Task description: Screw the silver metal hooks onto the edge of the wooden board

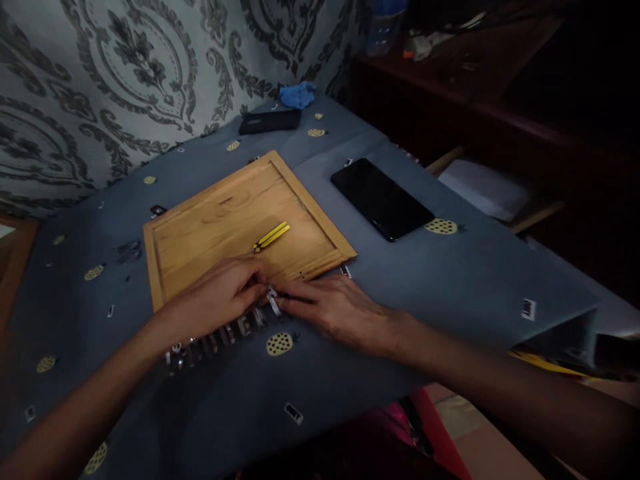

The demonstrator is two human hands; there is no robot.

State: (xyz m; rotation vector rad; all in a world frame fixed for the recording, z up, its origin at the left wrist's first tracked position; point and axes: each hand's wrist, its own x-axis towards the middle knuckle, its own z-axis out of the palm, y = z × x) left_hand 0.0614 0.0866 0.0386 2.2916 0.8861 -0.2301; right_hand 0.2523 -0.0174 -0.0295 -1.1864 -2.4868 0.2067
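Note:
A small silvery metal piece stands between my two hands at the near edge of a shallow wooden tray. My left hand is closed, its thumb and forefinger pinched at the top of the piece. From the other side, the fingers of my right hand press together against it. Similar curved metal pieces line up to the left, partly under my left hand and wrist. On the tray, just beyond my fingers, lies a slim yellow-and-black tool; its exact kind is unclear.
A black smartphone lies right of the tray. Farther back are a dark flat case and a crumpled blue cloth by the patterned wall. Small dark items sit left of the tray. A grey-blue pineapple-print cloth covers the table.

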